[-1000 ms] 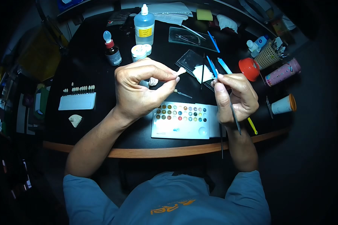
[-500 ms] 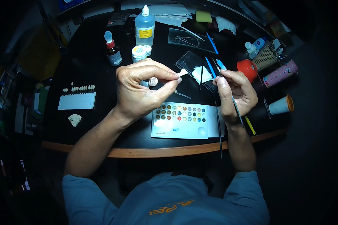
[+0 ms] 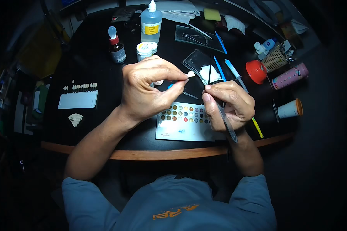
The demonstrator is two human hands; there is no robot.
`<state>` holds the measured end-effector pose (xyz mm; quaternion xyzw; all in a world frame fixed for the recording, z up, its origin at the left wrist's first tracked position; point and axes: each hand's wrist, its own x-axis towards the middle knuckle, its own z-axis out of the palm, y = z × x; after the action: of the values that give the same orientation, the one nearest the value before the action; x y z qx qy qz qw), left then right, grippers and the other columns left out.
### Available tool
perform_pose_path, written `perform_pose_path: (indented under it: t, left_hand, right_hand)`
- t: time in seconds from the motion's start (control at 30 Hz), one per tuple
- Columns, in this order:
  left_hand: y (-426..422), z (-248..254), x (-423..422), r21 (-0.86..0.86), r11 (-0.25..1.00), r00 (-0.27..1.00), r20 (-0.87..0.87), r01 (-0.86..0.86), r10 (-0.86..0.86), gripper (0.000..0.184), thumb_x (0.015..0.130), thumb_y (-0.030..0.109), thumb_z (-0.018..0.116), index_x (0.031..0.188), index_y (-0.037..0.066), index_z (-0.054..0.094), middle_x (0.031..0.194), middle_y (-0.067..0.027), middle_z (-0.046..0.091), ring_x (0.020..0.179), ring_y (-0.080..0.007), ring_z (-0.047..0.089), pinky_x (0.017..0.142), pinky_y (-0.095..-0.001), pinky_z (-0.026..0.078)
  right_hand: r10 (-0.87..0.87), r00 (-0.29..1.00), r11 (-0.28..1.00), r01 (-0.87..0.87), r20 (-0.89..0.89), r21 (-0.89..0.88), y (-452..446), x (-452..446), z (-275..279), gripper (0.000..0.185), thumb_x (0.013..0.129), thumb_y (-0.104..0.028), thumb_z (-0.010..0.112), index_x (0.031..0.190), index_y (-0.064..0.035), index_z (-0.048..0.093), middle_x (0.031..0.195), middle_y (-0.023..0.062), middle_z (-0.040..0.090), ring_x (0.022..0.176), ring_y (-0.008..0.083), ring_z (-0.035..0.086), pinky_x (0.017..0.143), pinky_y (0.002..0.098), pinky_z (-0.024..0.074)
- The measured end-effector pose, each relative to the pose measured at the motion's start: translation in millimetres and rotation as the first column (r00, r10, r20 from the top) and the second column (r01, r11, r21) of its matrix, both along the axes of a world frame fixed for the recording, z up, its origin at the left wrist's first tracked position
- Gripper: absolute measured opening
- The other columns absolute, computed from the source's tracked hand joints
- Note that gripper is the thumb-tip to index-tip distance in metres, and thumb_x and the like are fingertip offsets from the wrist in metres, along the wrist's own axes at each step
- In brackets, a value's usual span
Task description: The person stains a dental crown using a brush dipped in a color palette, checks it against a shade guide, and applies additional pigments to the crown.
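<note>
A small whitish piece is pinched between the thumb and forefinger of my left hand. Just right of it, my right hand grips a slim metal tool, whose wide grey end points down past the palm; its tip reaches up beside the white piece. Beneath both hands lies a white palette with rows of small coloured wells, its right part covered by my right hand. A folded white tissue rests on a dark glass plate behind my right hand.
Tooth-shaped shade samples with a white holder and a fan-shaped beige piece lie left. Behind stand a dropper bottle, a large clear bottle and jars. At right are a red bowl, a cup and a pink bottle.
My right hand has moved left, closer to the white piece, and the tool in it is turned differently, with its wide end now below the palm. My left hand has shifted slightly right.
</note>
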<state>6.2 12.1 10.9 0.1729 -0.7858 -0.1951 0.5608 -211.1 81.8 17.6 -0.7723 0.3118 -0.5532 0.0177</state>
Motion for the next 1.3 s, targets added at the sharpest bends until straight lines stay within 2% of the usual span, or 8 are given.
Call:
perform_pose_path:
  t: [0.07, 0.37, 0.83, 0.97, 1.1, 1.13, 1.23, 1.3]
  left_hand:
    - [-1, 1, -3, -0.089, 0.996, 1.0, -0.022, -0.018, 0.016, 0.011, 0.073, -0.003, 0.077, 0.082, 0.002, 0.08, 0.079, -0.009, 0.078, 0.072, -0.0162, 0.074, 0.067, -0.0275, 0.056]
    - [4, 3, 2, -0.041, 0.999, 0.999, 0.054, -0.002, 0.004, 0.015, 0.072, -0.006, 0.079, 0.085, 0.001, 0.08, 0.085, -0.0109, 0.077, 0.078, -0.0179, 0.073, 0.08, -0.0325, 0.058]
    - [4, 3, 1, -0.048, 0.999, 0.999, 0.045, -0.011, 0.014, 0.014, 0.073, -0.005, 0.08, 0.086, 0.002, 0.08, 0.084, -0.0102, 0.078, 0.078, -0.0166, 0.073, 0.076, -0.0307, 0.056]
    - [4, 5, 1, -0.046, 0.997, 0.996, 0.069, -0.055, 0.058, 0.013, 0.075, -0.005, 0.081, 0.085, 0.002, 0.08, 0.082, -0.0094, 0.078, 0.077, -0.0156, 0.073, 0.075, -0.0299, 0.054]
    - [0, 3, 1, -0.013, 0.997, 0.996, 0.059, -0.07, 0.071, 0.01, 0.079, -0.004, 0.082, 0.086, 0.002, 0.079, 0.084, -0.0106, 0.078, 0.081, -0.0175, 0.076, 0.076, -0.0294, 0.057]
    - [0, 3, 2, 0.006, 0.998, 0.997, 0.051, -0.062, 0.062, 0.01, 0.079, -0.003, 0.082, 0.087, 0.002, 0.079, 0.085, -0.0112, 0.078, 0.082, -0.018, 0.076, 0.076, -0.0295, 0.058]
    - [-1, 1, 1, 0.052, 0.998, 0.999, 0.031, -0.043, 0.041, 0.009, 0.081, -0.003, 0.081, 0.09, 0.001, 0.079, 0.088, -0.0126, 0.078, 0.085, -0.0191, 0.077, 0.078, -0.0298, 0.06]
    - [0, 1, 1, 0.068, 0.997, 0.999, 0.03, -0.035, 0.033, 0.009, 0.083, -0.003, 0.08, 0.091, 0.001, 0.078, 0.09, -0.0133, 0.079, 0.086, -0.0196, 0.077, 0.079, -0.0301, 0.061]
  right_hand:
    - [0.017, 1.0, 0.999, -0.018, -0.01, -0.03, -2, 2, -2, 0.019, 0.074, 0.008, 0.076, 0.092, 0.0044, 0.076, 0.083, 0.016, 0.073, 0.069, 0.0191, 0.072, 0.059, 0.0261, 0.0567]
    - [0.024, 0.999, 0.998, -0.026, -0.029, -0.06, -5, 7, -4, 0.019, 0.072, 0.007, 0.076, 0.09, 0.0039, 0.076, 0.079, 0.0141, 0.073, 0.064, 0.0172, 0.071, 0.053, 0.0246, 0.0543]
    - [0.071, 0.997, 0.997, -0.072, -0.029, -0.039, -4, 7, -2, 0.018, 0.072, 0.007, 0.075, 0.09, 0.004, 0.076, 0.079, 0.0136, 0.072, 0.064, 0.0176, 0.071, 0.054, 0.0252, 0.0548]
    - [-0.025, 0.999, 0.99, 0.022, -0.025, -0.137, -4, -12, 8, 0.021, 0.076, 0.009, 0.073, 0.096, 0.0044, 0.075, 0.082, 0.0139, 0.072, 0.069, 0.0194, 0.071, 0.061, 0.0254, 0.0548]
    - [-0.231, 0.963, 0.973, 0.233, 0.136, 0.001, -7, -58, 17, 0.016, 0.084, 0.005, 0.073, 0.099, 0.0055, 0.074, 0.082, 0.0121, 0.072, 0.069, 0.0132, 0.068, 0.061, 0.0225, 0.0515]
    - [-0.28, 0.954, 0.959, 0.274, 0.105, 0.072, -5, -70, 17, 0.013, 0.084, 0.004, 0.075, 0.097, 0.0044, 0.075, 0.081, 0.0116, 0.071, 0.069, 0.0133, 0.069, 0.06, 0.0231, 0.0514]
    - [-0.331, 0.86, 0.912, 0.397, -0.388, 0.102, 4, -95, 22, 0.01, 0.083, 0.002, 0.076, 0.093, 0.0026, 0.077, 0.082, 0.0112, 0.072, 0.068, 0.016, 0.07, 0.06, 0.0253, 0.0525]
    - [-0.313, 0.826, 0.913, 0.398, -0.468, 0.093, 7, -114, 1, 0.009, 0.083, -0.003, 0.078, 0.091, -0.0003, 0.078, 0.085, 0.0106, 0.072, 0.072, 0.0208, 0.072, 0.062, 0.0312, 0.0564]
